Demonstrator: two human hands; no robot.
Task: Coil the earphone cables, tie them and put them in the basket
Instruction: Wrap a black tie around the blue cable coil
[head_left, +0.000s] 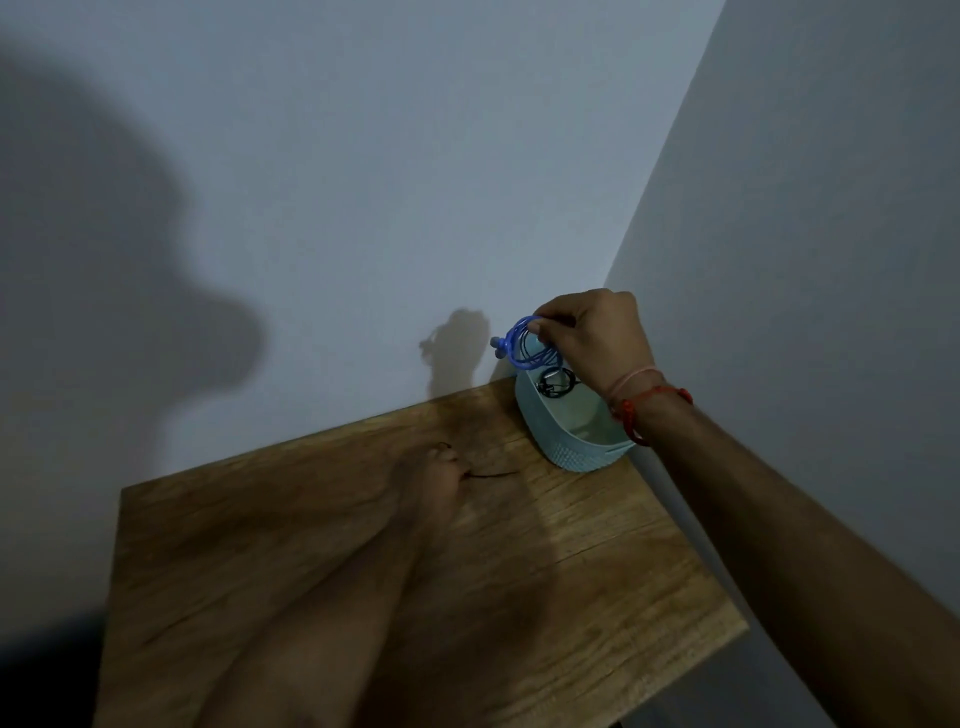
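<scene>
Dim light, corner of two pale walls (363, 182); wooden table (597, 571) pushed into it. My right hand (597, 338) is raised above the far end of the light blue basket (576, 447), which stands at the table's far right corner, close to the wall. Thumb and forefinger are pinched together on the blue earphone cable (524, 343); the cable is coiled into a loop and hangs from the pinch, just above the basket's rim and not touching it as far as I can see. A small blue lump sticks out at the loop's left side, likely the earbuds, too small to be sure. Inside the basket, at its far end, lies a black earphone cable (556, 383), also coiled. On my right wrist: a red thread bracelet (649, 410) and a paler pink one beside it. My left hand (439, 478) lies on the tabletop in shadow, near the middle of the far half, well apart from the basket. Its fingertips point toward the wall; I cannot tell whether the fingers are apart or together, the shadow and blur hide them. A thin dark line sits on the wood just right of those fingertips; I cannot tell what it is. Shadows of my head and raised hand fall on the left wall.
</scene>
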